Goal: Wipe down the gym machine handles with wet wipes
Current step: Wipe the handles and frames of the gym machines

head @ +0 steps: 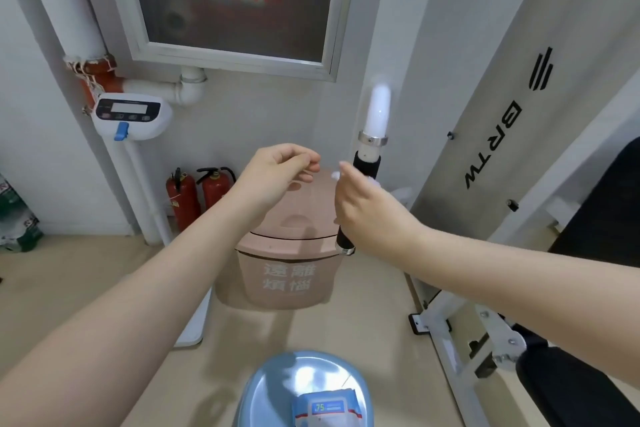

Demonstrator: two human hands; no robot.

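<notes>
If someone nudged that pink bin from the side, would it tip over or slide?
The pink bin would probably slide rather than tip: it looks squat and broad. It seems to be thin plastic, so likely light. Its domed lid might rattle or shift.

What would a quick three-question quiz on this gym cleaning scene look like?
1. True or false: the right hand grips the black handle with a white wipe.
2. What colour is the lidded bin? A pink, B green, C black.
3. Fill in: the pack of wipes lies on a ____ stool.

Key: 1 true; 2 A; 3 blue. The left hand touches nothing visible.
</notes>
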